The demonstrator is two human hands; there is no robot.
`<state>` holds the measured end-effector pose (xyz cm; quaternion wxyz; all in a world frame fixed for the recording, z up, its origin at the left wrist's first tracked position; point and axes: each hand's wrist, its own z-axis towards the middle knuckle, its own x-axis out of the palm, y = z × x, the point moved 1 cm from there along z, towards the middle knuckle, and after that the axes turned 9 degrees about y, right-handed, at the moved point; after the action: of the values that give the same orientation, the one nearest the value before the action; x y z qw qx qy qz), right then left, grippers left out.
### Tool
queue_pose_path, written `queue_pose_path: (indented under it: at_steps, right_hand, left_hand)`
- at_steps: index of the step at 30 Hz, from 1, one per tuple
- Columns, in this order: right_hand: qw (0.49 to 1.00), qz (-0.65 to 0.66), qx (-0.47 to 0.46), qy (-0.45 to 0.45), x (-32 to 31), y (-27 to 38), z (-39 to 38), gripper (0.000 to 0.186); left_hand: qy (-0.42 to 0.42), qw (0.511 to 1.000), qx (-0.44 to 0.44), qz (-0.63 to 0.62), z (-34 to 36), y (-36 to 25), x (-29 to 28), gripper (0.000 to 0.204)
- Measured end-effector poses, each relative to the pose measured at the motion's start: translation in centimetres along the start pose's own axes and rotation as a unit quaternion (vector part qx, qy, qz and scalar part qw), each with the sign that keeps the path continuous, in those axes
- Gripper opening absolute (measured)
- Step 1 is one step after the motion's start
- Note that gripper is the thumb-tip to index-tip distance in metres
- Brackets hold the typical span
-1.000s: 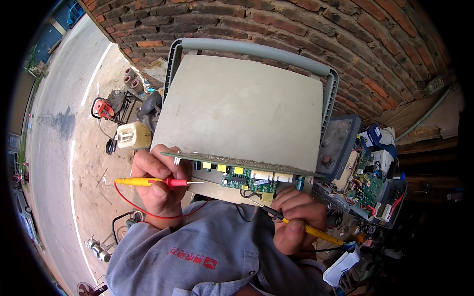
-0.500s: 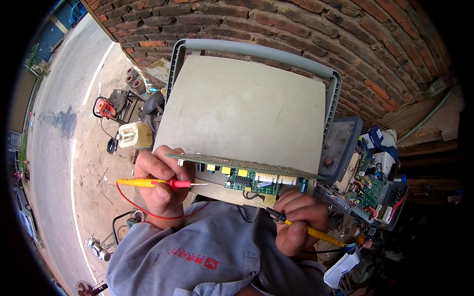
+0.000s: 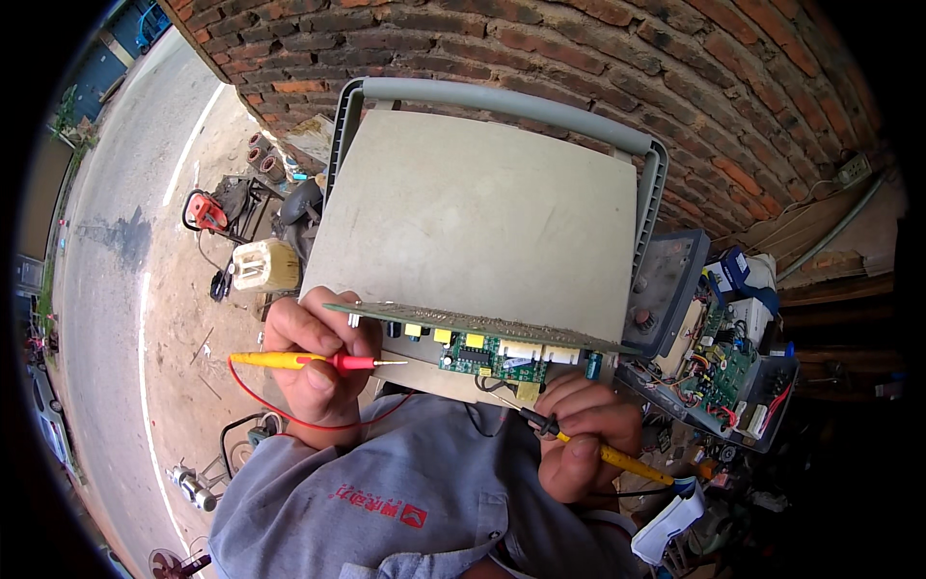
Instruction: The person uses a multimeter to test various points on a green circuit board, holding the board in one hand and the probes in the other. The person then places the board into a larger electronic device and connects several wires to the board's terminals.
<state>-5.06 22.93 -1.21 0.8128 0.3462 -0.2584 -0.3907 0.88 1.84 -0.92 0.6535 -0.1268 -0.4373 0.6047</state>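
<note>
A multimeter test probe (image 3: 265,359) with a yellow handle, red collar and red lead is pinched in my left hand (image 3: 323,386), its metal tip pointing right. Fingers of the same hand reach up to the left end of a green circuit board (image 3: 473,328), which is tilted nearly edge-on in front of me. Yellow blocks, white connectors and a small upright board sit on its near side. My right hand (image 3: 588,425) grips a second test probe (image 3: 617,458), yellow and black, below the board's right part. This probe's tip lies close to the small board; whether it touches, I cannot make out.
Beyond the board is a pale flat-topped case (image 3: 473,203) with a grey handle rail (image 3: 521,104), beside a brick wall (image 3: 579,58). An opened housing full of electronics (image 3: 719,376) stands right. At left are a plastic jerrycan (image 3: 263,265) and a road (image 3: 106,289).
The board and my left hand have shifted very slightly. Both hands keep the same grip on the probes.
</note>
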Motion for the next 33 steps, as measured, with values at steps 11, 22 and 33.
queue_pose_path:
  at_steps: [11,22,33]
  right_hand:
    - [1.0,0.005,-0.004,0.018,-0.22,-0.17,-0.09,0.021]
    - [1.0,0.005,0.0,0.009,-0.12,-0.11,-0.11,0.022]
    - [1.0,0.007,0.001,-0.002,0.05,-0.04,-0.03,0.023]
  left_hand:
    - [0.009,1.0,-0.009,-0.001,0.06,-0.13,0.14,0.028]
    - [0.001,1.0,0.01,-0.005,-0.08,0.19,-0.12,0.033]
    - [0.003,1.0,-0.004,0.0,0.04,-0.13,0.18,0.03]
